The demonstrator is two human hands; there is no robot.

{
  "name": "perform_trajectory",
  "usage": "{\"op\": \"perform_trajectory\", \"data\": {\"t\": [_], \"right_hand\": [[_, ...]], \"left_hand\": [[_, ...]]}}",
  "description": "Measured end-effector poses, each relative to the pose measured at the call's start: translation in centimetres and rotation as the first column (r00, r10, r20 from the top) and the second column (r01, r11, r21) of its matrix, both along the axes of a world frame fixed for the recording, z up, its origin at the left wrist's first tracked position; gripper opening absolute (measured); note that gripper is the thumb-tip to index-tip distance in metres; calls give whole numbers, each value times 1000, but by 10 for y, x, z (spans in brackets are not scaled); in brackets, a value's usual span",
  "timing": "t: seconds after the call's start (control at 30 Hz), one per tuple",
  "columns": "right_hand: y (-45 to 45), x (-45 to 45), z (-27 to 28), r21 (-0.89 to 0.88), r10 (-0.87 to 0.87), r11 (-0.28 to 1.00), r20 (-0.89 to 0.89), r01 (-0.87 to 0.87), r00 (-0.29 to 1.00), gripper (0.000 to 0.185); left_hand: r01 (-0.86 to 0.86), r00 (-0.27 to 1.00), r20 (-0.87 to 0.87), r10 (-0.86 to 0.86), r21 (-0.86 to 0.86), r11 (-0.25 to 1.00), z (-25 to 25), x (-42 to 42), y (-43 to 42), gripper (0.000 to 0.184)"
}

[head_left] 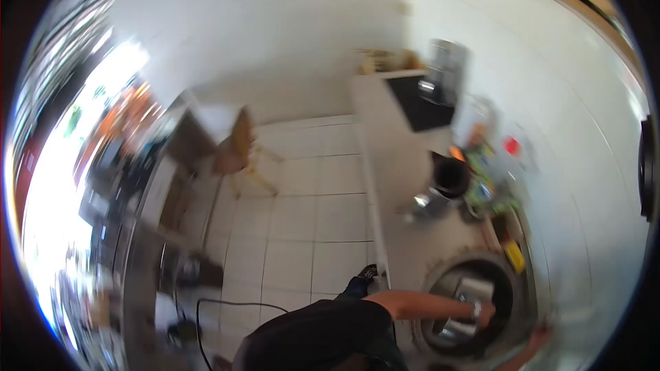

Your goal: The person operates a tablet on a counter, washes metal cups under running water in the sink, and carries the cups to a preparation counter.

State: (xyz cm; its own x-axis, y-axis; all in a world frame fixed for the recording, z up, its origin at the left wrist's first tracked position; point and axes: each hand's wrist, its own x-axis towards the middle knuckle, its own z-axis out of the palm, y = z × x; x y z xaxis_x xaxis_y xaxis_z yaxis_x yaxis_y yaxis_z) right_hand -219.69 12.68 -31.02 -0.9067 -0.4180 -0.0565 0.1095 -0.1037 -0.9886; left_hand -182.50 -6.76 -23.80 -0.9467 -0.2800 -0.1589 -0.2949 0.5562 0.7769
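My left hand [486,315], with a watch or band at the wrist, reaches into the round sink [427,295]. It is over or against a shiny metal container [476,289], part of which is hidden by the forearm. Blur hides how the fingers lie on it. Beyond the sink's right rim, my right hand [541,336] is raised close to a pale, blurred fitting [575,316] by the wall, perhaps a tap. Its fingers are smeared, and whether they touch the fitting is unclear.
A yellow item [514,256] lies beside the sink. Further along the counter [402,233] stand a dark pot [451,177], green packets [481,189], and a metal appliance [443,72] near a black panel [412,99]. A wooden chair [242,141] and a cable [234,301] are on the left.
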Motion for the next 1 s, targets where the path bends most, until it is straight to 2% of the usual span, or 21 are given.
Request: {"op": "perform_trajectory", "data": {"t": [0.03, 0.13, 0.37, 0.63, 0.73, 0.77, 0.83, 0.9, 0.93, 0.97, 1.0], "right_hand": [[-11, 7, 19, 160, -89, 983, -3, 88, 996, 38], [-28, 18, 39, 297, -158, 942, -21, 157, 987, 39], [-25, 19, 56, 356, -187, 916, -33, 187, 982, 42], [-19, 7, 50, 316, -163, 934, -43, 169, 986, 47], [-20, 2, 50, 397, -246, 892, 27, 215, 969, 52], [-22, -1, 51, 381, -260, 895, 27, 230, 965, 52], [-40, 13, 64, 116, -163, 981, 68, 155, 984, 39], [-35, 30, 61, -137, -71, 987, 83, 82, 994, 36], [-34, 22, 48, -82, -66, 995, -3, 65, 998, 37], [-43, 20, 36, 130, -72, 986, -235, 104, 969, 37], [-43, 29, 34, 481, 53, 822, -599, 305, 799, 38]], "left_hand": [[36, 999, 3, -36, -168, 985, -11, -12, 4, 21], [163, 987, 52, -155, -232, 959, -12, -22, 26, 21], [193, 981, 65, -181, -277, 941, -6, -13, 30, 20], [227, 974, 82, -211, -313, 922, -3, -1, 42, 20], [231, 973, 86, -215, -328, 916, -2, 2, 44, 19], [236, 972, 96, -216, -336, 912, -1, 4, 46, 19], [240, 970, 111, -215, -352, 905, 1, 3, 49, 19], [240, 970, 124, -208, -374, 896, 4, -3, 53, 19], [260, 965, 129, -227, -394, 881, 6, -5, 61, 19], [281, 960, 141, -243, -415, 865, 8, -7, 71, 19], [315, 949, 167, -269, -444, 839, 20, 0, 79, 19]]}}
